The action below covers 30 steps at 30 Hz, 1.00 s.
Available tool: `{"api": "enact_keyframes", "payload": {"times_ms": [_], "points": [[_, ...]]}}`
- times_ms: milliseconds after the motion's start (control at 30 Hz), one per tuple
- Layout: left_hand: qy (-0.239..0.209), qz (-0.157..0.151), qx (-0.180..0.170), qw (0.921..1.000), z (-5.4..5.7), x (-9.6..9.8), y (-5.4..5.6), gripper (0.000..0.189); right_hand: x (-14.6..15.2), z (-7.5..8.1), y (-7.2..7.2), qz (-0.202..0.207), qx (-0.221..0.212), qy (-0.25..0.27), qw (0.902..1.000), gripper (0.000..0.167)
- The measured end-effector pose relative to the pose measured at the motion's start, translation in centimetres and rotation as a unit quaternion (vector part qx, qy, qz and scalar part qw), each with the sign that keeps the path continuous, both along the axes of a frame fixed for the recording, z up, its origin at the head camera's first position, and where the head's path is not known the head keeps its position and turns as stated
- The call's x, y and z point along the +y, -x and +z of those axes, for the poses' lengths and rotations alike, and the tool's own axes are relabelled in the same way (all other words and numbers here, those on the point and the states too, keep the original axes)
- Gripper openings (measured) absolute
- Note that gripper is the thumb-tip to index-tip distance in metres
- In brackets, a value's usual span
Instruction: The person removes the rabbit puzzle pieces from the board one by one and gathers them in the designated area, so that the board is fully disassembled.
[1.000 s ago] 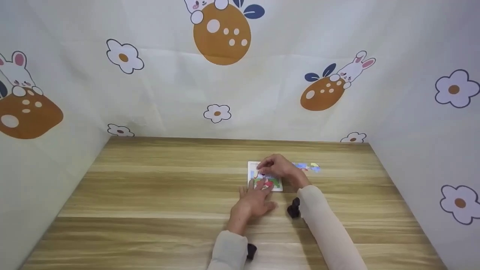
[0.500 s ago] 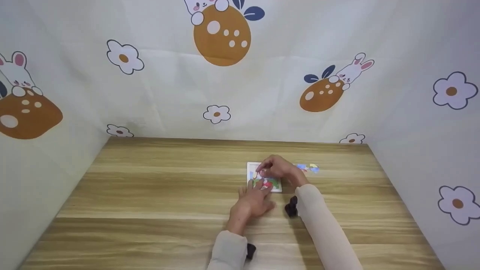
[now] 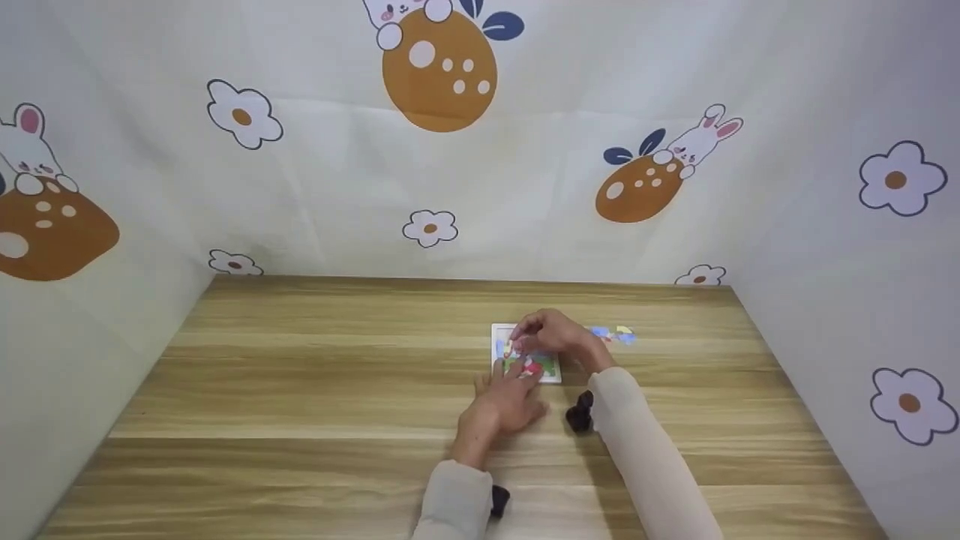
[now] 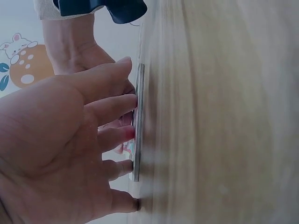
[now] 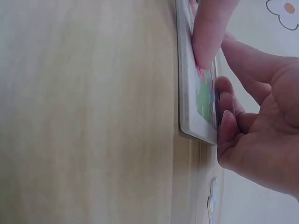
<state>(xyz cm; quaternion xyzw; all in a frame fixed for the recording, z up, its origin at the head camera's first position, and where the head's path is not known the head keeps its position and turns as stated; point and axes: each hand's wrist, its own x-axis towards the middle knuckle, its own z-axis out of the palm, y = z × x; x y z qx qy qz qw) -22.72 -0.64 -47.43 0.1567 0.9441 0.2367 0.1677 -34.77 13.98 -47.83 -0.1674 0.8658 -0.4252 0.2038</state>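
A small picture puzzle in a white-rimmed tray [image 3: 556,379] lies flat on the table. My left hand [image 3: 504,405] spreads over its near side; in the left wrist view its fingers [image 4: 114,140] are extended, with tips on the tray and the smallest touching the table. Above the tray's upper part, my right hand [image 3: 555,334] bends its fingers down and pinches at a puzzle piece, which the fingertips mostly hide. From the right wrist view, the rear fingers [image 5: 229,126] are curled beside the tray's edge. Green and red picture parts [image 5: 204,98] show inside the rim.
Loose puzzle pieces [image 3: 622,335], blue and yellow, lie right of the tray, partly behind the right wrist. Dark wrist devices [image 3: 579,414] sit below both sleeves. Patterned cloth [image 3: 337,172] walls in the wood-grain table [image 3: 300,390] at the back and sides.
Both hands stay at the tray with only slight finger shifts by the right hand. The whole scene drifts a little to the left as the head view turns.
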Motion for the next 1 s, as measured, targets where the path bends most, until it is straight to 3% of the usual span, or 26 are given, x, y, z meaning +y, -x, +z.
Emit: {"api": "enact_keyframes", "payload": {"times_ms": [333, 633, 867, 1000], "points": [[-0.009, 0.002, -0.012, 0.9999, 0.2, 0.0, 0.2, 0.059, -0.5, 0.7, -0.5, -0.055, -0.004, 0.017, 0.9983, 0.007], [-0.005, -0.002, -0.010, 0.9999, 0.0, -0.1, 0.1, 0.059, -1.0, 1.0, -1.3, -0.056, 0.016, 0.012, 0.9982, 0.005], [-0.001, -0.001, -0.012, 0.9999, 0.0, 0.0, 0.2, 0.059, -1.3, 1.5, -1.3, -0.137, 0.016, 0.004, 0.9904, 0.006], [-0.003, 0.001, -0.017, 0.9998, 0.0, 0.0, 0.1, 0.059, -0.3, 2.4, -1.0, -0.151, 0.009, -0.015, 0.9883, 0.009]]}}
